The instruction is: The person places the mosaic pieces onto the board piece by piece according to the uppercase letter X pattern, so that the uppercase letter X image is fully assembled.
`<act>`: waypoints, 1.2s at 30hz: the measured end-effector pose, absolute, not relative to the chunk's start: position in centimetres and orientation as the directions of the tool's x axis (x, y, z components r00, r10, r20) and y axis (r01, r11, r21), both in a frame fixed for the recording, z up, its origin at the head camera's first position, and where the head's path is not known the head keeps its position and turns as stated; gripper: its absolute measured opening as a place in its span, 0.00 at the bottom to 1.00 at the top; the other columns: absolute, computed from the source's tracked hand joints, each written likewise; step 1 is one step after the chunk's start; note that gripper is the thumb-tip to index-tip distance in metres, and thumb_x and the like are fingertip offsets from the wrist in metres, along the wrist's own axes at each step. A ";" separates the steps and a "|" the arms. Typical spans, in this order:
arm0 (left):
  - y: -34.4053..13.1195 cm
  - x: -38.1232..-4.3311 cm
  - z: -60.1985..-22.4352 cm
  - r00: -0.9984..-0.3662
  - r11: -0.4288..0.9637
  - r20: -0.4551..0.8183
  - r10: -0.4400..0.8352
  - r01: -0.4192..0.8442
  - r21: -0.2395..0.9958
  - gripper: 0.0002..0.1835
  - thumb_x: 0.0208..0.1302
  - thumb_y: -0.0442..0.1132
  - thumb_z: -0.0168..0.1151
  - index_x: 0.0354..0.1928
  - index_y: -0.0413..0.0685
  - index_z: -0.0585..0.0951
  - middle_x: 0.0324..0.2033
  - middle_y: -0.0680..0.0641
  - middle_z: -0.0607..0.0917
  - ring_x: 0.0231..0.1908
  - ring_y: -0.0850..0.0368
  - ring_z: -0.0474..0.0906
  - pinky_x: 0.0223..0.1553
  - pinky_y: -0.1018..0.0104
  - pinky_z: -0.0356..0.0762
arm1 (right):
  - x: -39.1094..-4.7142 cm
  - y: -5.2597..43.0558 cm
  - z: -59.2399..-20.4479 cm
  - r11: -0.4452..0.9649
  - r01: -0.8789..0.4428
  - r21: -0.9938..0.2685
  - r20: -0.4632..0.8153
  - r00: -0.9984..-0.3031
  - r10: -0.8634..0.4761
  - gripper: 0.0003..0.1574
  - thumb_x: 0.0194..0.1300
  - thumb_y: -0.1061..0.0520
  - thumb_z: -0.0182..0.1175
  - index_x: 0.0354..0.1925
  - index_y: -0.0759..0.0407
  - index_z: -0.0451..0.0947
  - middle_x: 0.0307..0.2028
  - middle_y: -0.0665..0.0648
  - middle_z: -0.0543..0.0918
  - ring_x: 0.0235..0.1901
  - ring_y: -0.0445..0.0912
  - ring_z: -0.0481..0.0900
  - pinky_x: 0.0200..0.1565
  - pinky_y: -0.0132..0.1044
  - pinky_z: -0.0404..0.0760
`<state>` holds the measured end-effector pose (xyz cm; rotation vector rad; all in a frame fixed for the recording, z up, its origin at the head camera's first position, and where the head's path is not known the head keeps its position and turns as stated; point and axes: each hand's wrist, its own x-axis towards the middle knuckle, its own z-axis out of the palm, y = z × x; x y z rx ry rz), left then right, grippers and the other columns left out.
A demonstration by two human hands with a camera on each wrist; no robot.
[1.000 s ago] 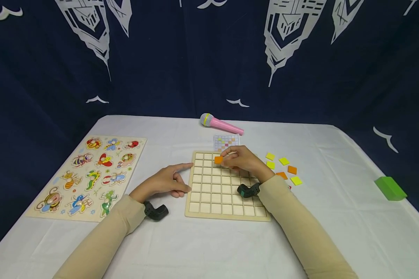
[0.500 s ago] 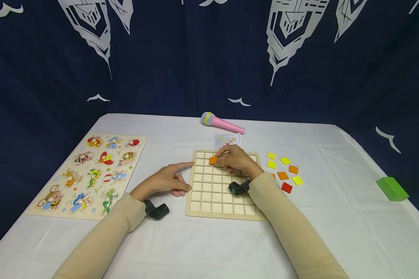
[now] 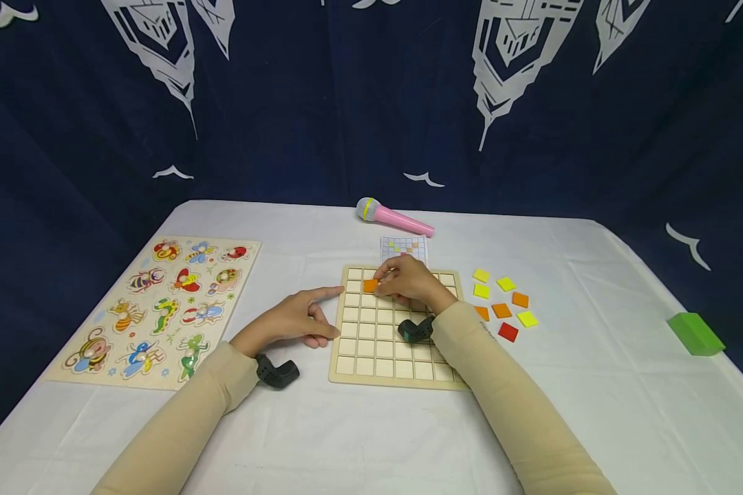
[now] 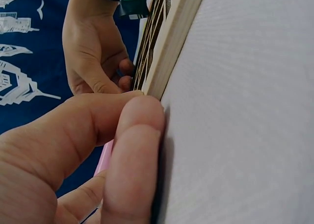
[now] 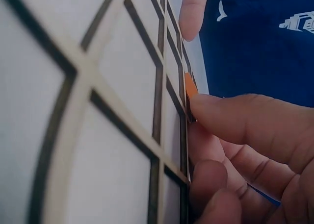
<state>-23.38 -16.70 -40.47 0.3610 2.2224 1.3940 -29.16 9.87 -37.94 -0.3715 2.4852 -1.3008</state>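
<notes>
One orange tile [image 3: 370, 286] is pinched in my right hand's [image 3: 408, 280] grip, at the board [image 3: 396, 383] near its far left corner; from my feed I can't tell whether it lies flat in a cell. My left hand [image 3: 294, 320] has its grip spread, forefinger and thumb apart at the board's left edge. Just off the board's right edge I see yellow tiles [image 3: 527, 319] and a red tile [image 3: 508, 332]. I see a card [image 3: 404, 246] at the board's far edge and a microphone [image 3: 402, 221] near the surface's [image 3: 371, 440] far edge.
</notes>
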 end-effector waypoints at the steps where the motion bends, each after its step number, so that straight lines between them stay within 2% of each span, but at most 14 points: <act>1: -16.7 -23.4 -40.5 -0.845 0.445 -0.263 0.465 -0.033 0.895 0.50 0.64 0.29 0.77 0.85 0.41 0.61 0.29 0.43 0.88 0.23 0.61 0.85 0.28 0.70 0.88 | -29.2 9.8 -38.0 0.561 -0.089 -0.823 -0.149 -0.919 -0.365 0.16 0.62 0.65 0.76 0.48 0.67 0.87 0.23 0.49 0.82 0.17 0.38 0.72 0.23 0.28 0.75; 12: -16.7 -23.4 -40.5 -0.841 0.440 -0.261 0.474 -0.030 0.898 0.50 0.64 0.29 0.76 0.85 0.41 0.61 0.29 0.43 0.88 0.23 0.60 0.86 0.29 0.68 0.89 | -29.2 9.7 -37.9 0.593 -0.106 -0.798 -0.159 -0.913 -0.377 0.17 0.63 0.65 0.75 0.50 0.67 0.86 0.26 0.51 0.83 0.17 0.38 0.73 0.23 0.28 0.76; 18: -16.7 -23.5 -40.5 -0.842 0.440 -0.265 0.470 -0.036 0.897 0.50 0.64 0.29 0.77 0.85 0.42 0.61 0.28 0.43 0.88 0.22 0.61 0.85 0.28 0.69 0.88 | -28.6 10.3 -37.4 0.588 -0.172 -0.790 -0.138 -0.885 -0.445 0.16 0.67 0.65 0.71 0.53 0.66 0.85 0.32 0.52 0.87 0.20 0.41 0.77 0.27 0.30 0.79; 27: -16.7 -23.3 -40.5 -0.843 0.437 -0.268 0.466 -0.045 0.898 0.50 0.64 0.29 0.76 0.85 0.42 0.61 0.28 0.43 0.88 0.23 0.61 0.85 0.28 0.69 0.88 | -27.9 12.3 -36.8 0.443 -0.244 -0.863 -0.053 -0.827 -0.559 0.17 0.72 0.64 0.69 0.57 0.71 0.83 0.38 0.54 0.85 0.29 0.46 0.79 0.31 0.34 0.85; 32: -16.7 -23.3 -40.4 -0.841 0.439 -0.267 0.471 -0.040 0.898 0.50 0.64 0.29 0.76 0.85 0.42 0.60 0.29 0.43 0.88 0.23 0.61 0.85 0.29 0.69 0.88 | -27.0 14.1 -36.0 0.372 -0.230 -0.899 -0.033 -0.813 -0.582 0.19 0.73 0.66 0.66 0.59 0.74 0.81 0.39 0.55 0.86 0.29 0.47 0.78 0.31 0.34 0.84; 36: -16.7 -23.3 -40.3 -0.841 0.439 -0.263 0.472 -0.034 0.898 0.50 0.65 0.29 0.76 0.85 0.41 0.60 0.28 0.43 0.88 0.23 0.61 0.85 0.29 0.68 0.89 | -26.3 15.7 -35.4 0.356 -0.210 -0.910 -0.039 -0.814 -0.580 0.21 0.74 0.66 0.63 0.61 0.75 0.79 0.41 0.56 0.86 0.35 0.50 0.81 0.34 0.36 0.84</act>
